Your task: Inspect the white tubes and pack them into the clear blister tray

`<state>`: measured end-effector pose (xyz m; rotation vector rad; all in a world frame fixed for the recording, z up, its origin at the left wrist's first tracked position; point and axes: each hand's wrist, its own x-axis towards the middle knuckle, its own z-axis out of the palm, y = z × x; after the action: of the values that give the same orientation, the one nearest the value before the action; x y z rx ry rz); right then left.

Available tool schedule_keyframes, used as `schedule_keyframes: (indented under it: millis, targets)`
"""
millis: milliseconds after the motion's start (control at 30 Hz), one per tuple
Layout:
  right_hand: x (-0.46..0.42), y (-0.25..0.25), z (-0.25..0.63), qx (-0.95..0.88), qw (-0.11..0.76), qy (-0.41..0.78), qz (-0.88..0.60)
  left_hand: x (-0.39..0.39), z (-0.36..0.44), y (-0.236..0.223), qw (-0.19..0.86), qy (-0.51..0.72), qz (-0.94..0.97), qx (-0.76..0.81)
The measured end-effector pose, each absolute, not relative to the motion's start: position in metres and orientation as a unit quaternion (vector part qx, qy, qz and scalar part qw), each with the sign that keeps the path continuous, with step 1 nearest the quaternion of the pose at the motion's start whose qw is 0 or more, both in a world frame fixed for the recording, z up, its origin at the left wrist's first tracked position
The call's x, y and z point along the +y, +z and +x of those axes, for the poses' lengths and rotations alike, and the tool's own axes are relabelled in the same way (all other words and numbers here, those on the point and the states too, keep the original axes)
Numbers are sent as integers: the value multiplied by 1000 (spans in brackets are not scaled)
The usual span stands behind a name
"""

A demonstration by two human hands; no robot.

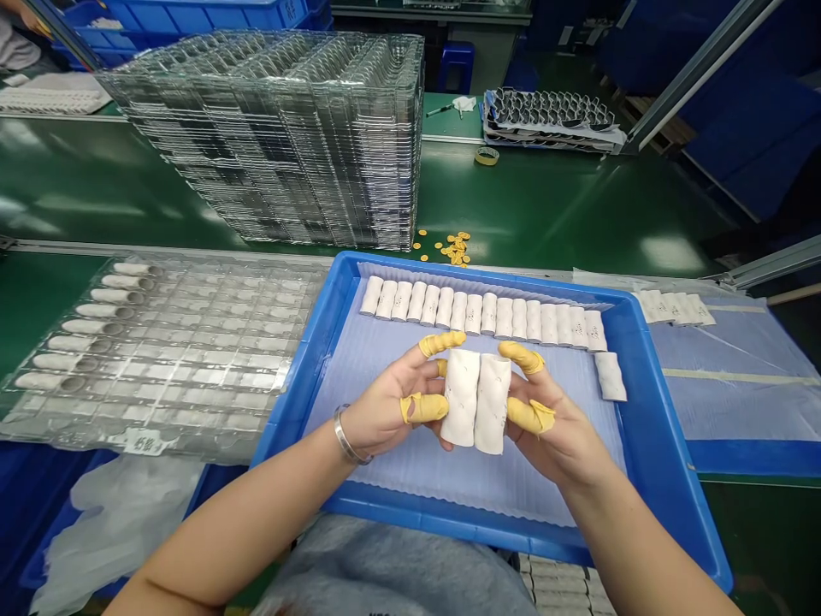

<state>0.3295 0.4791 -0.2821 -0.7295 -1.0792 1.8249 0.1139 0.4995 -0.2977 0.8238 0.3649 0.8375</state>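
Note:
Over the blue tray (667, 479), my two hands hold a pair of white cylinders side by side and upright. My left hand (391, 406), with yellow finger cots, grips the left white cylinder (461, 398) between thumb and fingers. The right white cylinder (493, 404) is gripped by my right hand (552, 419), which wears yellow cots too. Small dark marks show on both cylinders. Behind them a row of similar white cylinders (488, 314) lies along the tray's far side. One more white cylinder (611, 376) lies below the row's right end.
A clear plastic tray (211, 342) with white cylinders down its left column is at left. A tall stack of clear trays (288, 145) stands behind. Yellow discs (457, 248) and a tape roll (487, 156) lie on the green bench. More white cylinders (673, 307) lie at right.

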Motion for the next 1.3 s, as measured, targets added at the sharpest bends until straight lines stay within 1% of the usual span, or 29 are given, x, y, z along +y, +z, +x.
schedule_keyframes:
  millis: [367, 600, 700, 833, 1000, 1300]
  targets:
    - [478, -283, 328, -450, 419, 734, -288, 499, 117, -298, 804, 411, 403, 151]
    - [479, -282, 327, -426, 451, 718, -315, 499, 115, -300, 816, 402, 386, 153]
    - [480, -284, 327, -424, 459, 719, -304, 499, 114, -302, 812, 406, 392, 148]
    - [481, -287, 326, -441, 453, 725, -274, 500, 115, -304, 793, 420, 414, 150]
    - [482, -291, 325, -485, 464, 693, -263, 501, 117, -304, 767, 445, 440, 143]
    - [481, -288, 328, -463, 458, 714, -256, 500, 114, -304, 805, 411, 401, 148]
